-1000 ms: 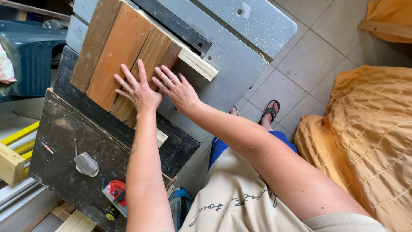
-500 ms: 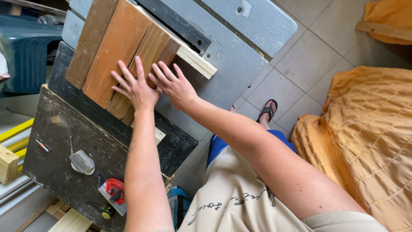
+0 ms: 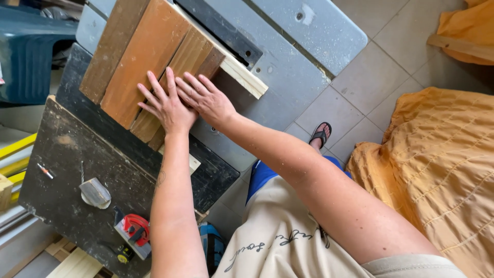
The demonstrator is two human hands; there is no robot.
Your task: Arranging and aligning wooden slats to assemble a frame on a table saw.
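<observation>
Several brown wooden boards [image 3: 149, 56] lie side by side on a grey saw table [image 3: 288, 87], against a pale wooden strip [image 3: 242, 77]. My left hand [image 3: 167, 105] lies flat with fingers spread on the near ends of the boards. Right beside it, my right hand [image 3: 206, 98] also presses flat on the boards, fingers apart. Neither hand grips anything.
A dark worn bench top [image 3: 67, 175] sits to the left, carrying a red tape measure [image 3: 135, 231], a grey scraper-like piece [image 3: 95, 193] and a small pencil [image 3: 45, 171]. Orange cloth [image 3: 437, 170] covers something on the tiled floor at right. Yellow bars [image 3: 13, 154] lie at far left.
Both hands and the boards have slid slightly further up the saw table, away from me; the hands stay flat on the wood.
</observation>
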